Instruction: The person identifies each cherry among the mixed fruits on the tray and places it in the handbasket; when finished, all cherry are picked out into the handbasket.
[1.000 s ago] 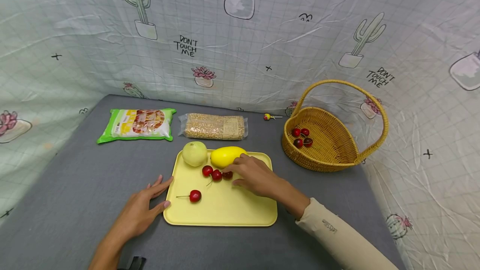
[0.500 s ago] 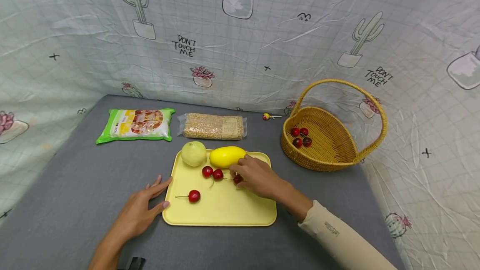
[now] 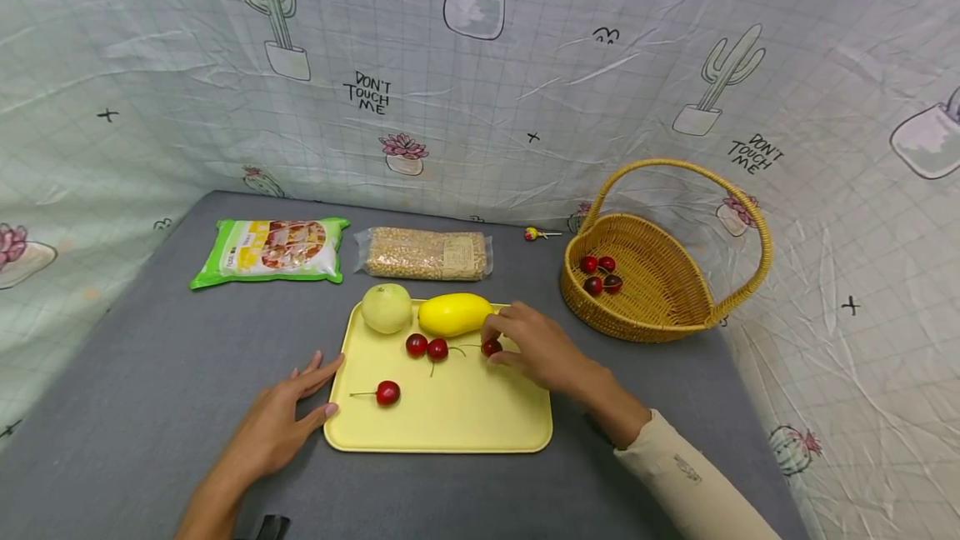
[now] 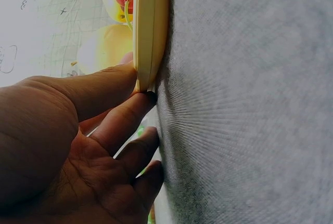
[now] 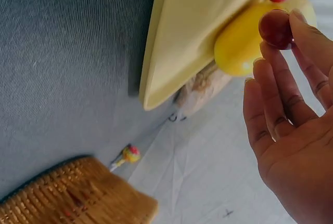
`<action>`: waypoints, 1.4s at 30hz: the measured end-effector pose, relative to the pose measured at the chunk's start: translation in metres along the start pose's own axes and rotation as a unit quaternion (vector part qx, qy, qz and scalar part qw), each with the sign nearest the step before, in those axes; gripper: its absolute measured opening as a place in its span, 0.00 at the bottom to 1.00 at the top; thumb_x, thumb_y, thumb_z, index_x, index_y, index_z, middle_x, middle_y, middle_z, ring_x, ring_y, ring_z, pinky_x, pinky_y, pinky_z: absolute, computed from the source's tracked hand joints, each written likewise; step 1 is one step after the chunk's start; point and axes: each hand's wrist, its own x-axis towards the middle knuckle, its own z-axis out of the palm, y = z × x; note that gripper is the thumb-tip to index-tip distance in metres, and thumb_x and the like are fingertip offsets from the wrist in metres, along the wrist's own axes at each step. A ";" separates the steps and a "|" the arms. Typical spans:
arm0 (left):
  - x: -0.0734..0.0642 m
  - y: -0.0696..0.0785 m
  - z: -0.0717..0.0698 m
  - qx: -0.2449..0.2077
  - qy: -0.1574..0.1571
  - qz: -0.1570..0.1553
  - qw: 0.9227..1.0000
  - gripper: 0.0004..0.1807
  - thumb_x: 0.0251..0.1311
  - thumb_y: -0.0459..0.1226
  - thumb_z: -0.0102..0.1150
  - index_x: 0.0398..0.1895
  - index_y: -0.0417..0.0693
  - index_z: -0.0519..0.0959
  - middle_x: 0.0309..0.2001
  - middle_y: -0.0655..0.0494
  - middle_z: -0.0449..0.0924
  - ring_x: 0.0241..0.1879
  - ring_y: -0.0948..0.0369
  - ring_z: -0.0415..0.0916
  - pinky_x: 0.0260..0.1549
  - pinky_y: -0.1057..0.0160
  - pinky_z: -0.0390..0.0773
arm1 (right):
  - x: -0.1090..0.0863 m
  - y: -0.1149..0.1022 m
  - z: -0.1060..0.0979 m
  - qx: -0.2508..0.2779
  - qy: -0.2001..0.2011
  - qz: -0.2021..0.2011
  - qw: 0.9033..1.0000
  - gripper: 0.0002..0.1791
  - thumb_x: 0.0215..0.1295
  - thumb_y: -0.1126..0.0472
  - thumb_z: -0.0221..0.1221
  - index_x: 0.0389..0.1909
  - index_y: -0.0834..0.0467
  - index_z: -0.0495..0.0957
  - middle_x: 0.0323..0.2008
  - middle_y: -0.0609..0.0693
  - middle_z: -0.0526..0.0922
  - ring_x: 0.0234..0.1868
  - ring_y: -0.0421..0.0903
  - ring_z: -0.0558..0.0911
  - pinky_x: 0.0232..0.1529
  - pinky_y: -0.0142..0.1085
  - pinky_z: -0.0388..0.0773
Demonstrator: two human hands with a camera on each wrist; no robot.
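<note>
My right hand (image 3: 536,346) pinches a dark red cherry (image 3: 491,347) between thumb and fingertips over the right part of the yellow tray (image 3: 450,427); the right wrist view shows this cherry (image 5: 277,29) plainly. My left hand (image 3: 277,419) touches the tray's left edge with extended fingers and thumb; the left wrist view has thumb and forefinger against the rim (image 4: 148,31). Two cherries (image 3: 437,349) lie together mid-tray, and another cherry (image 3: 387,393) with its stem pointing left lies nearer me. A pale green round fruit (image 3: 386,308) and a yellow oval fruit (image 3: 454,314) sit along the back edge.
A wicker basket (image 3: 652,327) with a tall handle stands at the right, several cherries (image 3: 602,273) inside. Behind the tray lie a green-edged food bag (image 3: 273,251), a clear pack of yellow kernels (image 3: 423,253) and a lollipop (image 3: 533,233). A printed cloth hangs behind.
My right hand has taken hold of the rightmost cherry of the group and carried it right, away from the other two. My left hand stays at the tray edge.
</note>
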 end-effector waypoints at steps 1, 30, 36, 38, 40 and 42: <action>0.000 0.000 0.000 0.001 -0.001 0.000 1.000 0.40 0.66 0.36 0.72 0.81 0.54 0.69 0.78 0.32 0.62 0.78 0.28 0.56 0.73 0.23 0.59 | -0.001 0.001 -0.002 0.007 0.006 0.002 1.000 0.13 0.62 0.62 0.76 0.43 0.48 0.84 0.41 0.42 0.85 0.46 0.43 0.78 0.43 0.36 0.79; 0.000 0.000 0.001 0.005 0.005 0.003 1.000 0.40 0.65 0.35 0.72 0.80 0.53 0.69 0.78 0.33 0.63 0.78 0.28 0.57 0.73 0.24 0.60 | -0.018 0.046 -0.065 0.015 0.132 0.102 0.986 0.16 0.60 0.61 0.77 0.49 0.52 0.88 0.43 0.48 0.88 0.43 0.48 0.78 0.43 0.40 0.76; -0.001 0.001 0.001 0.009 0.001 -0.004 1.000 0.40 0.65 0.36 0.72 0.81 0.54 0.69 0.78 0.33 0.62 0.77 0.26 0.56 0.72 0.23 0.60 | -0.023 0.066 -0.073 0.027 0.170 0.113 0.978 0.17 0.60 0.63 0.77 0.50 0.57 0.87 0.45 0.54 0.89 0.43 0.53 0.80 0.41 0.43 0.81; -0.001 0.001 0.001 0.009 -0.001 -0.005 1.000 0.40 0.66 0.36 0.72 0.81 0.54 0.69 0.79 0.33 0.62 0.77 0.25 0.55 0.72 0.23 0.60 | -0.025 0.072 -0.075 0.027 0.182 0.117 0.976 0.17 0.60 0.63 0.77 0.50 0.57 0.87 0.44 0.55 0.89 0.43 0.51 0.80 0.41 0.45 0.82; -0.001 0.002 0.001 0.010 -0.001 -0.006 1.000 0.40 0.66 0.36 0.71 0.81 0.55 0.69 0.79 0.33 0.62 0.77 0.25 0.55 0.71 0.23 0.60 | -0.027 0.078 -0.077 0.026 0.195 0.125 0.973 0.16 0.60 0.63 0.77 0.49 0.57 0.87 0.43 0.54 0.90 0.42 0.49 0.79 0.40 0.47 0.82; -0.001 0.002 0.001 0.012 0.001 -0.001 1.000 0.40 0.66 0.37 0.72 0.81 0.54 0.69 0.78 0.32 0.62 0.76 0.24 0.56 0.71 0.22 0.61 | -0.029 0.084 -0.078 0.022 0.207 0.128 0.970 0.16 0.60 0.63 0.77 0.48 0.57 0.88 0.42 0.54 0.91 0.41 0.49 0.80 0.39 0.47 0.82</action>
